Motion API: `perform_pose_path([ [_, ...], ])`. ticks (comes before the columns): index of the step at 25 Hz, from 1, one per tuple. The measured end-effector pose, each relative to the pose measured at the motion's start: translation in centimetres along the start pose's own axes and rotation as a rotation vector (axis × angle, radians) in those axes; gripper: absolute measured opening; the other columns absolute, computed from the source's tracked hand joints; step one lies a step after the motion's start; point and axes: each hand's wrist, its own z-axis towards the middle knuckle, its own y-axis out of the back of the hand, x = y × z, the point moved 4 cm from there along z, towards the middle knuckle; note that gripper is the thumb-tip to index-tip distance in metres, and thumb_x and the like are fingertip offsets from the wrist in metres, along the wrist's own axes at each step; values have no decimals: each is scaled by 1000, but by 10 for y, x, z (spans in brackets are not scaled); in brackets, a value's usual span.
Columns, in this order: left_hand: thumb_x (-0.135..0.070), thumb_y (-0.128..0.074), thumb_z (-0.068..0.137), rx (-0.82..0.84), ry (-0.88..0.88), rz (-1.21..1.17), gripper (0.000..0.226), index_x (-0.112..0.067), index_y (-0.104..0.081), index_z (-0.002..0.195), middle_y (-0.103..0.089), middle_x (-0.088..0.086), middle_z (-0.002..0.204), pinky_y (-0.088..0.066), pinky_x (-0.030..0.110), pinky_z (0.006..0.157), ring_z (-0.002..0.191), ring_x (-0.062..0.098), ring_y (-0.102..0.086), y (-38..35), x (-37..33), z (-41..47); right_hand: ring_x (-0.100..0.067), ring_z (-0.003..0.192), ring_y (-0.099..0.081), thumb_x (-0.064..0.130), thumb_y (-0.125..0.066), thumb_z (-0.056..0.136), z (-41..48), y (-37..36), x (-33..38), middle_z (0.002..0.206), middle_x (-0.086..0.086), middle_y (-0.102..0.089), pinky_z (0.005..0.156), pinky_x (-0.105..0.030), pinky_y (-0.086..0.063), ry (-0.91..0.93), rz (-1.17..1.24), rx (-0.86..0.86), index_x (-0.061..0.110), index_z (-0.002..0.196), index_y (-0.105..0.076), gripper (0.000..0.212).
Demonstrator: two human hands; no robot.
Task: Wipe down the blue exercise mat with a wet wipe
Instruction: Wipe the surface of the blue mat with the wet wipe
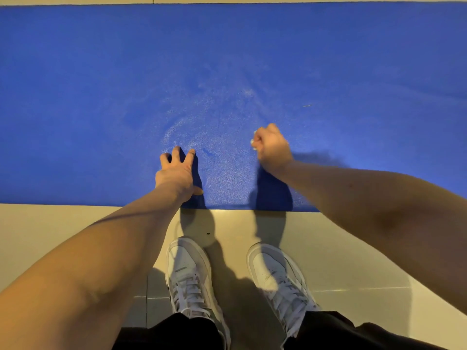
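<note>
One blue exercise mat (101, 97), finely grained and with pale smears, lies flat on the glossy beige tiled floor (63, 236). Two hands are near its front edge. The left hand (175, 173) rests on it with fingers spread. The right hand (271, 145) is curled around one small white wet wipe (253, 141). Two white laced sneakers (188, 271) stand just beside the mat.

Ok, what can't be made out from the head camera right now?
1. The wet wipe: nearly all hidden inside the right hand in the head view; only white scraps show.
2. The blue mat: both ends are cut off by the frame's left and right edges.
3. The thin speck on the mat: too small to identify.
</note>
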Motion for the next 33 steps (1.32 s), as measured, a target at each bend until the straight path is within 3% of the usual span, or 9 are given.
perform_pose_path([
  [3,-60,-82,72,0,8,5,122,-36,1,159,1,1,163,-58,42,79,146,35,-10,1,0,-1,-27,78,-48,12,-46,97,5,24,-29,98,-3,-45,80,-41,-46,-231,-10,-165,7,95,-56,12],
  [5,-60,-82,72,-2,9,12,122,-36,0,159,0,2,163,-57,40,75,145,35,-11,2,0,0,-27,91,-50,13,-42,99,9,18,-18,106,-7,-50,81,-34,-43,-284,-72,-176,6,104,-57,17],
  [8,-57,-83,73,4,5,-4,120,-37,-1,159,1,2,163,-51,38,70,146,35,-10,3,0,0,-28,108,-52,12,-44,98,9,-11,24,119,-14,-52,82,-27,-37,-201,-131,-71,6,113,-60,22],
  [13,-58,-83,73,1,9,16,121,-37,1,159,1,1,162,-49,35,67,144,34,-11,2,0,3,-28,120,-58,9,-52,97,0,-64,75,119,-11,-55,97,-40,-50,63,-41,111,6,98,-71,18],
  [16,-57,-83,74,2,6,11,120,-36,-1,159,0,2,162,-52,37,71,144,35,-11,2,0,3,-29,111,-58,16,-53,97,6,-48,63,110,-9,-55,91,-37,-48,130,-94,193,11,95,-73,21],
  [19,-56,-83,74,7,-8,-6,120,-35,-2,159,0,4,162,-53,38,72,145,36,-10,3,0,3,-36,103,-56,3,-52,91,14,-3,20,99,-18,-56,82,-41,-48,32,-61,36,0,85,-69,18],
  [24,-58,-84,71,0,-15,11,120,-34,-4,158,-1,5,163,-51,36,72,145,37,-11,4,-1,5,-33,107,-52,7,-46,96,24,21,-19,120,-18,-50,78,-26,-35,-329,-197,-187,5,112,-61,23],
  [30,-60,-87,65,32,-23,23,115,-35,-16,152,-9,5,156,-48,36,65,139,36,-17,8,-1,12,-34,112,-49,2,-55,91,5,-59,78,126,-23,-44,91,-36,-41,51,-139,123,-2,123,-55,33],
  [33,-64,-82,69,28,-34,1,101,-29,-27,146,-23,6,145,-45,38,66,133,32,-26,20,-1,19,-31,113,-47,0,-51,94,12,-52,78,125,-23,-47,90,-38,-39,202,-232,216,0,125,-58,32],
])
